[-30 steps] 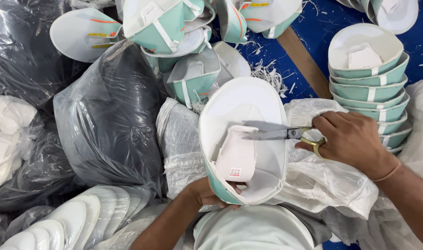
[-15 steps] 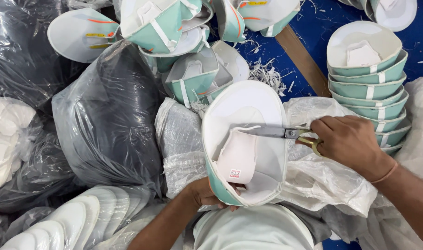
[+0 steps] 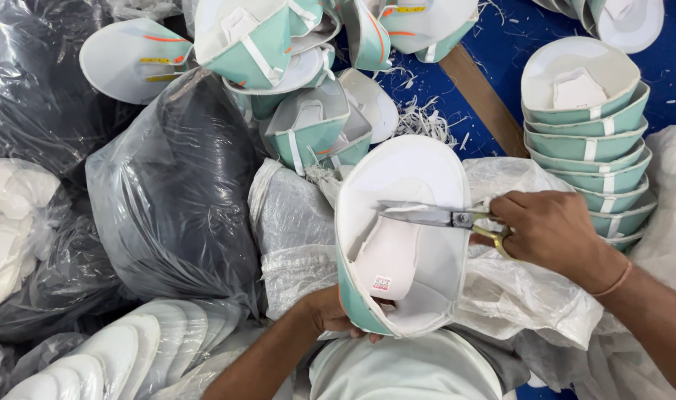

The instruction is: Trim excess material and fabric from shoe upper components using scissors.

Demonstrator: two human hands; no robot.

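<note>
A small footwear workshop, with work done on the floor. Unfinished shoe uppers (image 3: 308,130) in white and green lie heaped; more sit nested in a stack (image 3: 586,141). Sacks (image 3: 168,192) of black plastic bulge beside white cut soles (image 3: 108,355). Trimmings (image 3: 423,118) litter the blue sheet (image 3: 671,81).

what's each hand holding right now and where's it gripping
The right hand holds scissors by their gold handles, blades over the cap's white inside. The left hand grips the green-and-white cap at its lower edge.
</note>
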